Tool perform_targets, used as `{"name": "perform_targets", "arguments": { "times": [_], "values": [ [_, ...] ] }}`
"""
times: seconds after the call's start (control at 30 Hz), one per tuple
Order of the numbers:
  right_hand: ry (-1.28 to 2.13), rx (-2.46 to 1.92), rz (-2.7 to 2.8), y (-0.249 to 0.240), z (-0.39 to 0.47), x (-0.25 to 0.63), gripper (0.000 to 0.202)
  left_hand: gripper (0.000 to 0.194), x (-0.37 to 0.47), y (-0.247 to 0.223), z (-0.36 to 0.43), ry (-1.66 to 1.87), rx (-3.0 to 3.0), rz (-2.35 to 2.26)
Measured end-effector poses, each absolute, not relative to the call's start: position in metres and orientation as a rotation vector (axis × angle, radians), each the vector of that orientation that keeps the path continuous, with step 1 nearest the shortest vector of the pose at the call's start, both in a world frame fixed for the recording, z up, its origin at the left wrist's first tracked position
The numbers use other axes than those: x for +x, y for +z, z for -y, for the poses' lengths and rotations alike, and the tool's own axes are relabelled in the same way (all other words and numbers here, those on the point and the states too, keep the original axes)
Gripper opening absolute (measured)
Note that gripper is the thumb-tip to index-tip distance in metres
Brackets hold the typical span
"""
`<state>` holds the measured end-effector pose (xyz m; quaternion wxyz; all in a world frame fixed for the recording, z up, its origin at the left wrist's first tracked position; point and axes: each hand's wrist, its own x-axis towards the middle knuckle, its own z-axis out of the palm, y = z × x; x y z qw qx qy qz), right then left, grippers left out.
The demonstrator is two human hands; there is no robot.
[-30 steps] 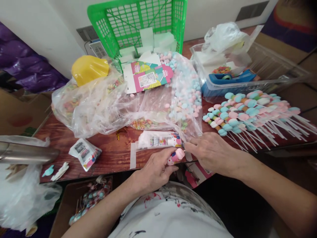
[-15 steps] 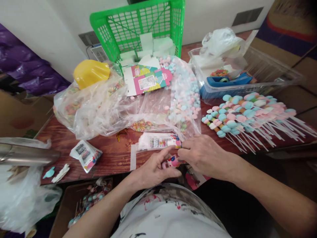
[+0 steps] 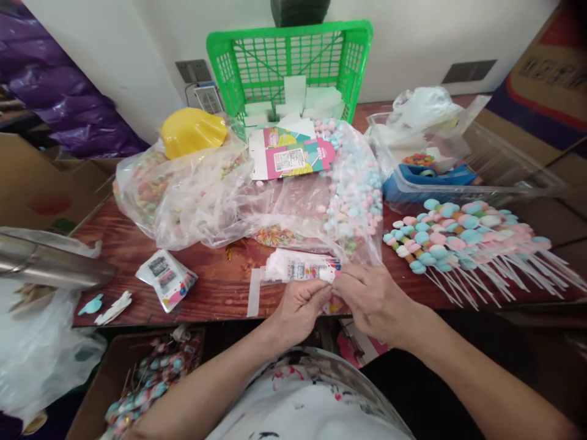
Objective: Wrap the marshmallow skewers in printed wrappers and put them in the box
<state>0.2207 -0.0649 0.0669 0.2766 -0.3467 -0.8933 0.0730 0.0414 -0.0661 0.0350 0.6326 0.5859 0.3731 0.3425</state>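
Note:
My left hand (image 3: 298, 310) and my right hand (image 3: 376, 305) meet at the table's front edge, fingers pinched together. Between them is a small printed plastic bag (image 3: 335, 304), mostly hidden by the fingers; whatever is inside cannot be made out. Just beyond the hands lies a stack of printed plastic bags (image 3: 300, 269), fanned at its right end. To the right, marshmallow candy skewers (image 3: 463, 235) in pink, blue and white lie piled with their white sticks toward the front. A second stack of printed bags (image 3: 167, 278) rests at the left.
Behind are clear bags of gummy candy (image 3: 192, 201) and marshmallows (image 3: 355, 183), a yellow bowl-shaped item (image 3: 192, 133), a flattened printed box (image 3: 291, 157) and a green crate (image 3: 293, 33). A clear bin (image 3: 504, 194) holds a blue tape dispenser (image 3: 435, 174). A metal flask (image 3: 50, 266) lies left.
My left hand's fingers have closed in and come up against my right hand at the small bag. The view has shifted, so the table things appear lower and further right.

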Motion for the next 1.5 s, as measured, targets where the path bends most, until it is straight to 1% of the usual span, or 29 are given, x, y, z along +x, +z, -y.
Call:
{"name": "perform_targets", "arguments": {
  "times": [0.1, 0.17, 0.2, 0.23, 0.3, 0.33, 0.37, 0.47, 0.57, 0.67, 0.77, 0.87, 0.97, 1.03, 1.1, 1.17, 1.23, 1.33, 1.43, 1.5],
  "values": [
    [0.438, -0.995, 2.025, 0.062, 0.067, 0.212, 0.018, 0.041, 0.035, 0.033, 0.062, 0.870, 1.190, -0.953],
    [0.576, -1.101, 1.653, 0.057, 0.069, 0.203, 0.026, 0.041, 0.031, 0.036, 0.058, 0.965, 1.101, -1.014],
    [0.613, -1.154, 1.522, 0.054, 0.071, 0.197, 0.031, 0.040, 0.030, 0.038, 0.055, 1.020, 1.106, -1.031],
    [0.639, -1.192, 1.461, 0.051, 0.073, 0.190, 0.032, 0.038, 0.029, 0.040, 0.054, 1.072, 1.150, -1.034],
    [0.674, -1.205, 1.498, 0.045, 0.076, 0.175, 0.020, 0.029, 0.028, 0.044, 0.051, 1.160, 1.290, -1.017],
    [0.680, -1.188, 1.535, 0.043, 0.076, 0.168, 0.011, 0.027, 0.027, 0.045, 0.052, 1.194, 1.343, -1.001],
    [0.676, -1.161, 1.553, 0.042, 0.076, 0.163, 0.007, 0.027, 0.027, 0.046, 0.052, 1.221, 1.365, -0.981],
    [0.609, -1.052, 1.534, 0.044, 0.072, 0.158, 0.016, 0.028, 0.023, 0.044, 0.057, 1.199, 1.346, -0.918],
    [0.519, -0.968, 1.611, 0.046, 0.068, 0.162, 0.024, 0.021, 0.018, 0.040, 0.062, 1.115, 1.451, -0.877],
    [0.398, -0.947, 1.640, 0.042, 0.071, 0.162, 0.034, 0.019, 0.015, 0.037, 0.064, 1.181, 1.533, -0.887],
    [0.351, -0.949, 1.567, 0.037, 0.075, 0.158, 0.033, 0.016, 0.013, 0.037, 0.062, 1.228, 1.590, -0.879],
    [0.384, -0.983, 1.550, 0.035, 0.077, 0.158, 0.028, 0.018, 0.012, 0.040, 0.058, 1.205, 1.788, -0.825],
    [0.388, -1.009, 1.563, 0.034, 0.078, 0.160, 0.026, 0.015, 0.013, 0.042, 0.055, 1.212, 1.932, -0.785],
    [0.321, -0.995, 1.570, 0.030, 0.078, 0.162, 0.032, 0.018, 0.017, 0.042, 0.055, 1.183, 1.844, -0.767],
    [0.255, -0.968, 1.578, 0.026, 0.077, 0.162, 0.042, 0.022, 0.022, 0.040, 0.058, 1.112, 1.611, -0.789],
    [0.257, -0.968, 1.551, 0.021, 0.074, 0.161, 0.044, 0.025, 0.026, 0.036, 0.061, 1.042, 1.331, -0.825],
    [0.325, -1.006, 1.477, 0.018, 0.070, 0.159, 0.036, 0.032, 0.027, 0.032, 0.063, 0.990, 1.113, -0.844],
    [0.486, -1.022, 1.384, 0.014, 0.066, 0.156, 0.019, 0.041, 0.022, 0.031, 0.061, 0.825, 0.984, -0.817],
    [0.673, -0.987, 1.294, 0.011, 0.067, 0.152, 0.012, 0.044, 0.018, 0.033, 0.059, 0.653, 0.995, -0.776],
    [0.790, -0.991, 1.218, 0.011, 0.068, 0.152, 0.011, 0.044, 0.017, 0.034, 0.059, 0.638, 0.999, -0.798]
  ]
}}
